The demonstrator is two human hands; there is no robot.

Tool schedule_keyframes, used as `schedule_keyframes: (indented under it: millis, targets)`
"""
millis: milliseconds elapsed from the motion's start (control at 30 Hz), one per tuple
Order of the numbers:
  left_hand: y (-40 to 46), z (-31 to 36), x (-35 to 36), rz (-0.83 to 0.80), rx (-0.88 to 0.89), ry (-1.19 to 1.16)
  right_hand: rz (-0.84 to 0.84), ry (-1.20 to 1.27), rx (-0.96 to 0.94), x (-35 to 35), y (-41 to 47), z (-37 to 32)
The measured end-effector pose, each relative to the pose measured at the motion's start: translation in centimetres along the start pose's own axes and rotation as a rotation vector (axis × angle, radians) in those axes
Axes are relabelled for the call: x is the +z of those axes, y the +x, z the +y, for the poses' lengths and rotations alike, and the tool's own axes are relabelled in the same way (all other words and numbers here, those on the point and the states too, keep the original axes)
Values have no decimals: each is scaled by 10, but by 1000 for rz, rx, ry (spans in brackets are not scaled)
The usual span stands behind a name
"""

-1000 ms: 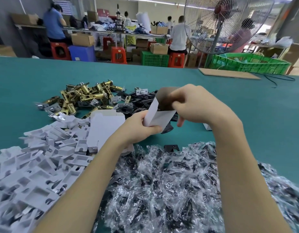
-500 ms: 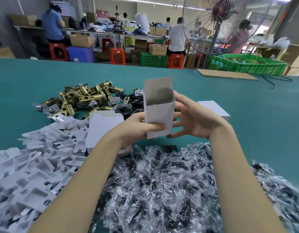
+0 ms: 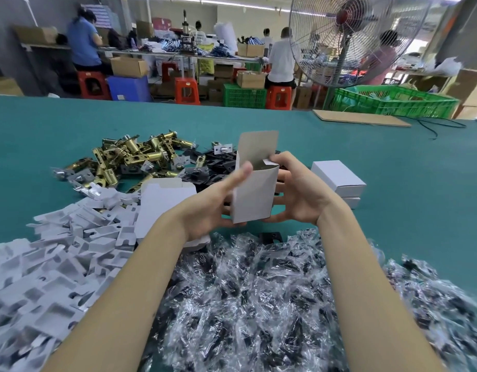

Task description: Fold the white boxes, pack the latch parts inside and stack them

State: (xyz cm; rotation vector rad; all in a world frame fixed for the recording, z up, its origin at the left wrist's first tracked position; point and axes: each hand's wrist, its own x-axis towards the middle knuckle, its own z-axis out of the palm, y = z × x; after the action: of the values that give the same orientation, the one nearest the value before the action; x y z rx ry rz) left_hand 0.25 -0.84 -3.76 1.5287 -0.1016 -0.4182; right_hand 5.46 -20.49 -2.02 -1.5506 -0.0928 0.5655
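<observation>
An upright white box (image 3: 254,191) with its top flap raised is held between both hands above the table. My left hand (image 3: 214,202) grips its left side, thumb up along the edge. My right hand (image 3: 299,191) holds the right side, its fingertips at a small side flap by the open mouth. Two closed white boxes (image 3: 339,179) lie stacked just to the right. Brass latch parts (image 3: 130,157) and black plates (image 3: 218,167) are heaped behind the box.
White cardboard inserts (image 3: 57,253) pile up at the left, with flat box blanks (image 3: 164,202) beside them. Clear bagged parts (image 3: 258,296) cover the near table. A brown cardboard sheet (image 3: 360,120), a big fan (image 3: 347,38) and green crates (image 3: 393,100) stand at the far right.
The box went from tilted with my right hand over its mouth to upright. My right hand moved to its side and now reaches the side flap. The stacked boxes came into view.
</observation>
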Motion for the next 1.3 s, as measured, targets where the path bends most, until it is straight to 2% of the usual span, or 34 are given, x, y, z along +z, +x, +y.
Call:
schedule_keyframes:
  millis: [133,567,667,733,900,1033,1167,1300]
  targets:
    - [3,1,-1,-25,-51,-114,-13,-43,2,-1,1,-3]
    - [1,1,-7,-34,-58,-84,-71,-92,-43,-1,-3,-6]
    - [3,0,-6,41,-101,-96,-64,-195,-123,6,-6,-7]
    - [4,-1,-6,57,-116,-115,-43,-233,-245,11,-5,-8]
    - [5,-1,-5,17,-145,-125,-41,-8,-516,24,-4,-7]
    - [4,1,-7,-6,-136,-115,56,31,-557,28,-6,-8]
    - [4,3,-7,-20,-144,-116,16,-30,-541,31,-7,-10]
    - [3,4,-6,-34,-133,-113,45,-83,-568,35,-6,-8]
